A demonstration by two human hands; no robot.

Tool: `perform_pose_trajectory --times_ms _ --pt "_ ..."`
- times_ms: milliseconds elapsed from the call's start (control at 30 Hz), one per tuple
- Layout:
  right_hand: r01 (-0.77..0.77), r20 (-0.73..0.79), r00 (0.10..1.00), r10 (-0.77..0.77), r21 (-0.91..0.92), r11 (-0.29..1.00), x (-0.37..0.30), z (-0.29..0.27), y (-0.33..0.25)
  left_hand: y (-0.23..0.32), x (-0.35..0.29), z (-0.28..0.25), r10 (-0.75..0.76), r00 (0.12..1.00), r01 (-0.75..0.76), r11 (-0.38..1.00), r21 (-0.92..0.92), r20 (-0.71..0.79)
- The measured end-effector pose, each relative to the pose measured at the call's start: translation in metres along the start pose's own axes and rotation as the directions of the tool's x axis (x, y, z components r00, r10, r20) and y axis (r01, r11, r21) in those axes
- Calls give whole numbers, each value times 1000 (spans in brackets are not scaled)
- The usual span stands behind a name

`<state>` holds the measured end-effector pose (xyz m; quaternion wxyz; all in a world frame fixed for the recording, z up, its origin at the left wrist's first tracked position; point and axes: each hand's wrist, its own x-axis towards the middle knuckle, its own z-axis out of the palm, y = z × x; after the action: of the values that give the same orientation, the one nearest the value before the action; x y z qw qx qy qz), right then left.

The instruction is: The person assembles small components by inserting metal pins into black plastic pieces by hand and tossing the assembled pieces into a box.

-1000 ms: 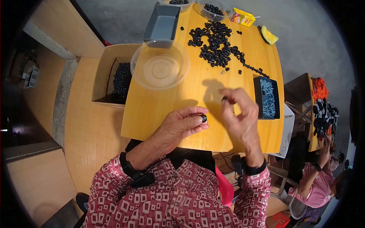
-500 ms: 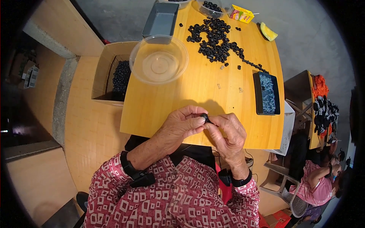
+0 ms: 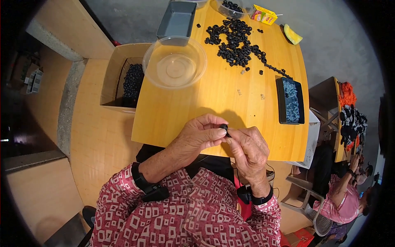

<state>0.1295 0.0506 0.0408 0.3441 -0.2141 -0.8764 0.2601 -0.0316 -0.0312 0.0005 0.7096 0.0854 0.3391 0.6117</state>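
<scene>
Above the near part of the table, a small black ring-like part [image 3: 224, 127] sits between my two hands. The thumb and forefinger of my left hand [image 3: 202, 132] pinch it from the left. My right hand [image 3: 248, 147] meets it from the right, its fingertips closed on its lower right side; whether a second tiny piece is in them I cannot make out. A loose pile of similar black parts [image 3: 234, 39] lies farther up the table, with a row trailing right. At the right, a black tray [image 3: 281, 108] holds many small clear pieces.
A clear round tub [image 3: 175, 68] stands at the table's left edge, beside a grey bin [image 3: 177, 22]. Left of the table is a cardboard box [image 3: 112, 76] of dark parts. A yellow drink carton [image 3: 263, 15] and a melon rind [image 3: 292, 35] lie far right. Another person [image 3: 345, 197] sits right.
Both hands and the black part shift very slightly right, and the part tilts a little between my fingers. The person at the right has raised an arm.
</scene>
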Motion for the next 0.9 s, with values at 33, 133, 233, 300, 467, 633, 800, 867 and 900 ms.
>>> perform_pose_trajectory --times_ms 33,133,233,300,467,633,800,867,900 --pt "0 1 1000 0 1 1000 0 0 -1 0 0 0 1 1000 -1 1000 0 -1" --pt "-5 3 1000 6 -33 999 0 -1 -2 -1 0 -1 13 1000 -13 1000 21 3" --pt "-36 -14 999 35 -34 999 -2 -2 0 -4 2 -3 7 1000 -7 1000 3 24" --pt "-38 5 999 38 -8 999 -3 -4 2 -4 0 -2 8 1000 -8 1000 9 21" --pt "-51 10 999 51 31 998 -3 -13 9 -1 -3 2 -18 999 18 1000 -1 39" --pt "-15 16 1000 14 25 1000 -3 -15 15 1 -4 5 -40 998 39 999 22 45" --pt "-9 33 999 8 47 999 -3 -14 17 3 -6 7 -53 998 51 997 64 44" --pt "-15 38 999 13 53 998 -3 -14 16 1 -6 7 -40 998 36 996 76 45" --pt "-20 39 999 18 59 998 -4 -14 16 0 -6 7 -25 999 21 996 90 47"
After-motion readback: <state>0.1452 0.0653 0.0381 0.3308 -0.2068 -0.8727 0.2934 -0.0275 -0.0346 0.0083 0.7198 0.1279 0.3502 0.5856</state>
